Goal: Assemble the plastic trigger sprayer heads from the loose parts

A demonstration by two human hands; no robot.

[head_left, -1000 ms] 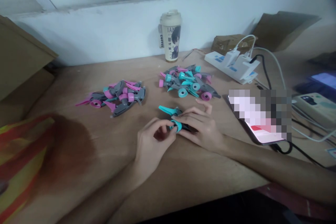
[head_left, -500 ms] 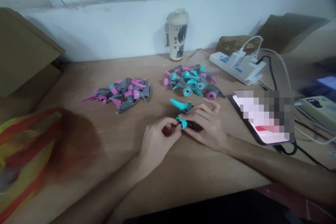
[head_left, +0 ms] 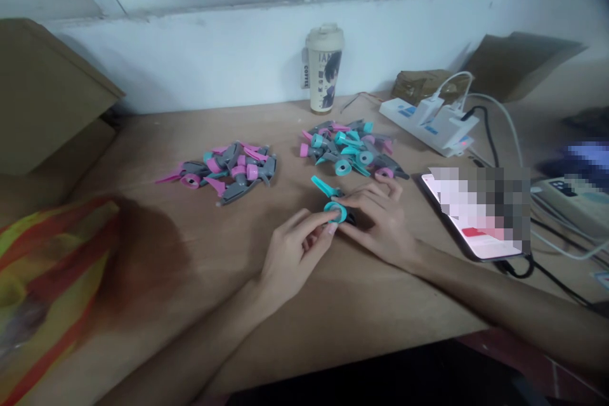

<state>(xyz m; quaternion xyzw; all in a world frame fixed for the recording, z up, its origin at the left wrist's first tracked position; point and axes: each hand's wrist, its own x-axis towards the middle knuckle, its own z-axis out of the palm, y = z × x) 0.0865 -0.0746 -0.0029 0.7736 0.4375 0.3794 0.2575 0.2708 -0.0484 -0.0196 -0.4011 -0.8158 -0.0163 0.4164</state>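
Note:
My right hand (head_left: 380, 222) is closed around a trigger spray head with a teal collar (head_left: 328, 209) and a teal trigger (head_left: 324, 186). Its grey body is mostly hidden behind my fingers. The round collar opening faces up toward me. My left hand (head_left: 297, 250) has its index fingertip at that opening and its thumb against the collar's lower edge. Whether a small part sits under the fingertip cannot be seen. Beyond my hands lie two piles of similar spray heads in grey, pink and teal, a right pile (head_left: 349, 151) and a left pile (head_left: 231, 171).
A cream coffee cup (head_left: 324, 70) stands by the wall. At right are a white power strip (head_left: 419, 124) with plugs and cables, and a phone (head_left: 457, 216) with a lit screen. A red-yellow bag (head_left: 57, 266) and cardboard (head_left: 52, 95) occupy the left side.
The spray head's collar has turned so its opening faces me more. My left index finger has shifted from the collar's side onto the opening. The camera view has moved slightly.

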